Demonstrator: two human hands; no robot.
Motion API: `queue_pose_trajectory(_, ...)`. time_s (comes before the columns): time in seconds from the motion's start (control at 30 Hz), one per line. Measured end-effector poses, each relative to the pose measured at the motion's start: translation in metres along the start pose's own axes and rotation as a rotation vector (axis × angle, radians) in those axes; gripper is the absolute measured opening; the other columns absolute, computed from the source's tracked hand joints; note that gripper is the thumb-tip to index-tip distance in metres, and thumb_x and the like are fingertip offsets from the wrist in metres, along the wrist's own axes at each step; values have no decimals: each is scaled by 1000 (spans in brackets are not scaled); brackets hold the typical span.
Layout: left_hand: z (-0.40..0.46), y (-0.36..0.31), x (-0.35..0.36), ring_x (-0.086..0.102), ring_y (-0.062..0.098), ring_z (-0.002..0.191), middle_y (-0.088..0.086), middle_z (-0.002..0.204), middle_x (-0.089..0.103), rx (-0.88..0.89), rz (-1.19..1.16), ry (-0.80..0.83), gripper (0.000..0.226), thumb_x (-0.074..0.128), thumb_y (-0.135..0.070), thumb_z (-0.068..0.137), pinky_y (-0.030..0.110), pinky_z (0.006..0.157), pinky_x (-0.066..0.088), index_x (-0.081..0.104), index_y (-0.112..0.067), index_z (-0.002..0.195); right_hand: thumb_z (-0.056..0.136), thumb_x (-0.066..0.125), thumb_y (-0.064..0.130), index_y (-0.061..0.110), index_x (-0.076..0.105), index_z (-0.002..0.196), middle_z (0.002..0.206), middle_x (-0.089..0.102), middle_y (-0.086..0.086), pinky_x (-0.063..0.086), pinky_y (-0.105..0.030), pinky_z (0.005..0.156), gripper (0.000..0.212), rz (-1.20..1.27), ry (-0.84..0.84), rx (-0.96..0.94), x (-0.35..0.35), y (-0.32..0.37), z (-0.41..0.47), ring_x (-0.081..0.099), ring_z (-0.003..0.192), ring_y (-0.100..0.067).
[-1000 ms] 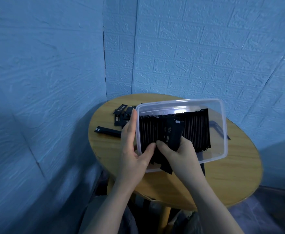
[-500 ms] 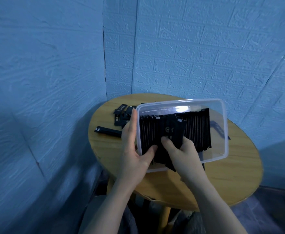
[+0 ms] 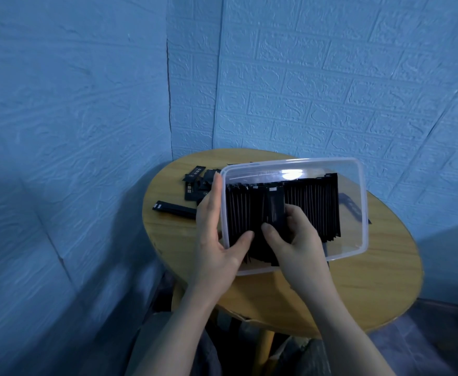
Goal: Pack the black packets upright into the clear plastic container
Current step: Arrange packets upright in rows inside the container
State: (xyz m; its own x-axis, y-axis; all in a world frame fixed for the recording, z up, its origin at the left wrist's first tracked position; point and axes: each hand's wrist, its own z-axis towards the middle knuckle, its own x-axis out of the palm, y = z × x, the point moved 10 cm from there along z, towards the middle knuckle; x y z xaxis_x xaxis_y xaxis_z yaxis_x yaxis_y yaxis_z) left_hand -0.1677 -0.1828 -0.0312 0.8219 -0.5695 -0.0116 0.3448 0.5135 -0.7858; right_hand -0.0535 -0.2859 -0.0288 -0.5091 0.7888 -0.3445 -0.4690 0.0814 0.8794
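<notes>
Far left on the round wooden table: one loose packet lies flat by itself; just right of it and farther back, a small heap of loose packets, also flat, unpacked.

Left hand: fingers run straight up the outside of the clear plastic container at its left wall, thumb hooked over the near rim onto the packet ends. It steadies the box and clasps the wall.

Container, tipped toward the viewer: a dense row of black packets stands on edge, filling most of its width; bare space remains at the right end.

Right hand: thumb and curled fingers pinch one packet mid-row, seating it upright among the others.

Right of the container, a dark shape shows through the wall; cannot tell what.

Judgement: well past halfway. Left to do: seat this packet, then load the few loose ones from the table.
</notes>
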Motion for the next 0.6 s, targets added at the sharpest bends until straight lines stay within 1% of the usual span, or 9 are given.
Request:
queue_pose_trajectory(0.03,0,0,0,23,-8,141,-32,147,27,1,1,1,96,69,3,79,11,111,23,19,-44,147,92,62,15,18,58,111,97,67,11,50,-13,72,20,19,-3,4,-1,-1,1,61,89,6)
queue_pose_trajectory(0.1,0,1,0,24,-7,141,-34,146,27,0,-1,1,96,69,4,80,12,112,24,19,-44,147,92,62,11,19,61,105,95,69,7,51,-16,73,16,64,15,20,-1,-1,1,63,89,2)
queue_pose_trajectory(0.2,0,1,0,25,-7,141,-28,147,28,-10,-4,-4,99,69,9,81,13,112,25,19,-44,147,90,63,7,17,64,102,93,71,3,54,-23,76,16,141,25,45,0,-1,3,66,88,-6)
queue_pose_trajectory(0.27,0,1,0,25,-8,141,-28,147,28,-5,-2,-6,98,69,8,80,13,112,25,19,-44,147,89,64,8,16,65,101,91,70,2,54,-25,75,14,127,-8,38,-3,-1,4,66,87,-9)
queue_pose_trajectory(0.33,0,1,0,25,-8,141,-32,146,28,-4,-3,-1,97,69,3,80,15,113,26,19,-45,147,89,65,11,18,66,99,90,70,1,53,-29,75,12,83,-41,21,-6,-1,5,65,87,-12)
queue_pose_trajectory(0.4,0,1,0,25,-8,141,-36,145,27,-3,0,1,96,69,0,80,15,113,26,19,-47,147,90,65,12,22,67,92,86,71,3,55,-31,74,10,80,-46,13,-6,0,4,66,85,-12)
queue_pose_trajectory(0.47,0,0,0,24,-9,141,-39,144,26,6,9,-5,96,69,-1,79,11,111,24,19,-48,147,90,66,13,23,69,88,81,71,5,56,-33,74,11,81,-59,20,-8,0,3,66,82,-10)
queue_pose_trajectory(0.57,0,-1,-1,23,-8,141,-38,146,25,12,13,-8,100,69,-2,79,9,110,23,19,-55,146,89,66,14,25,67,87,81,70,6,55,-31,72,11,42,-96,9,-12,1,3,65,80,-7)
queue_pose_trajectory(0.6,-1,-1,-1,22,-9,141,-36,146,25,11,14,-5,100,70,-1,79,8,109,23,18,-54,146,89,67,15,25,66,88,82,69,7,55,-31,72,10,15,-103,6,-12,1,3,64,80,-7)
